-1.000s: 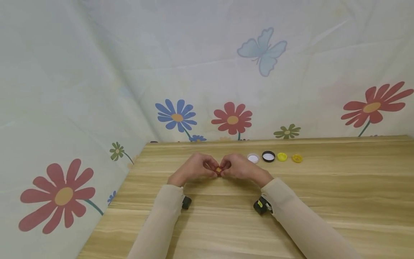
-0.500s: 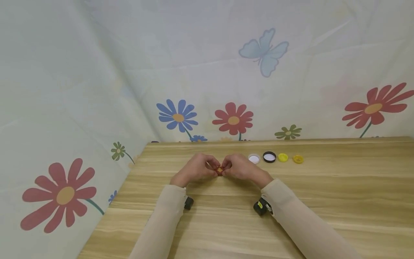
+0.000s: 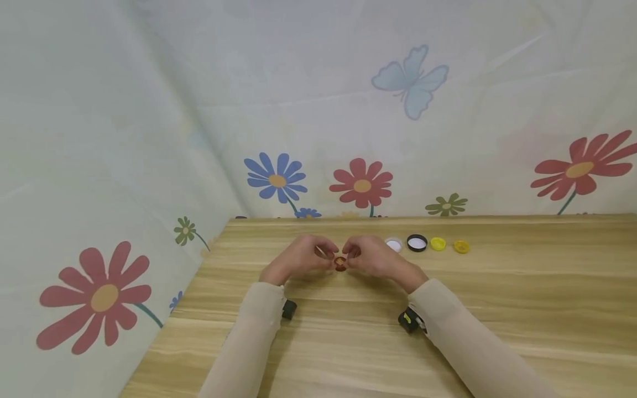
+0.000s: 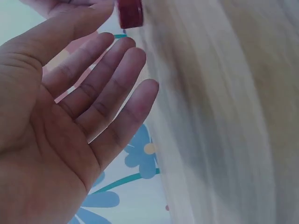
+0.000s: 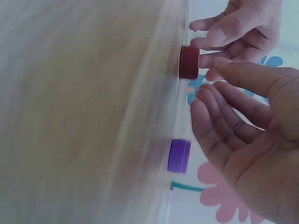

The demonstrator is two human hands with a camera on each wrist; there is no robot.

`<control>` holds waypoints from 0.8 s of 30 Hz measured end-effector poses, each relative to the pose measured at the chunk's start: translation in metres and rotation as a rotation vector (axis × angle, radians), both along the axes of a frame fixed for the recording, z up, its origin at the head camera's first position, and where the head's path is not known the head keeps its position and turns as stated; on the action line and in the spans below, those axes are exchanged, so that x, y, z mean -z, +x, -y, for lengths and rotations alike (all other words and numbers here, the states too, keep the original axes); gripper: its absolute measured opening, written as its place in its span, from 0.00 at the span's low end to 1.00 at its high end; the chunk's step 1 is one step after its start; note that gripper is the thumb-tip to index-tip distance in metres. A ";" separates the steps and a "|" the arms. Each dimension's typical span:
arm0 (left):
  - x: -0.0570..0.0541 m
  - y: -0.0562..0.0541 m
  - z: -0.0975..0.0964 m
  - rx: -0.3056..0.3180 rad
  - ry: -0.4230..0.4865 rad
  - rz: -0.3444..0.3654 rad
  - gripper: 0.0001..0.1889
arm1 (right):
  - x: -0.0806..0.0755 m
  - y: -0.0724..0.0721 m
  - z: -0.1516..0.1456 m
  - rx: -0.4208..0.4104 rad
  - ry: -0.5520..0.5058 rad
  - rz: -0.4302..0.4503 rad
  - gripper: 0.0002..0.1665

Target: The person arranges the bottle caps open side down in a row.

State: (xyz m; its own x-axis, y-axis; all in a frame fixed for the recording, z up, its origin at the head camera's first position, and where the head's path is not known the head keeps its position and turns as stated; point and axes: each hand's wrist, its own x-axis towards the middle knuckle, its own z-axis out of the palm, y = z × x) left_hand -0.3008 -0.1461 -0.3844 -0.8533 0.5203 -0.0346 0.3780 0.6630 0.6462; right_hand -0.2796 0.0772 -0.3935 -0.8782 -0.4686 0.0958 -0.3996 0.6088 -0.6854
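Note:
A dark red, cap-like round piece with an orange-brown middle rests on the wooden table between both hands. From the side, the right wrist view shows it as a short red cylinder standing on the tabletop. My left hand is to its left, fingers relaxed and spread in the left wrist view, where the red piece appears at the top edge. On the other side is my right hand, its fingers loosely bent with nothing gripped. Whether any fingertip still touches the red piece, I cannot tell.
Right of the hands stand a whitish ring-shaped lid, a black-rimmed lid, a yellow cap and an orange-yellow cap. A purple cap shows in the right wrist view. Behind the table hangs a flowered cloth.
The fingers of both hands, which pinched the red piece from either side, have loosened and parted from it, so its whole round top shows. The head view has shifted slightly.

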 end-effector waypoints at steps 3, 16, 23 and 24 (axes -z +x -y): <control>-0.003 -0.002 -0.003 -0.013 0.016 -0.014 0.16 | -0.001 0.002 -0.006 0.015 -0.020 -0.060 0.11; -0.015 -0.011 -0.029 -0.072 0.089 -0.071 0.17 | -0.012 -0.007 -0.040 0.082 -0.067 -0.079 0.18; -0.016 -0.015 -0.045 -0.076 0.101 -0.096 0.17 | -0.018 -0.010 -0.058 0.132 -0.090 -0.079 0.20; -0.017 -0.015 -0.047 -0.074 0.098 -0.103 0.17 | -0.018 -0.010 -0.059 0.137 -0.089 -0.080 0.20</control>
State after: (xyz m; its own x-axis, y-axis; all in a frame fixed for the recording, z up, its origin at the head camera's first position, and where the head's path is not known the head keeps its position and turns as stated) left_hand -0.3163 -0.0991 -0.3677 -0.8857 0.4527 0.1032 0.3984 0.6268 0.6696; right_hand -0.2893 0.1363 -0.3755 -0.9212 -0.3316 0.2036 -0.3724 0.5993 -0.7087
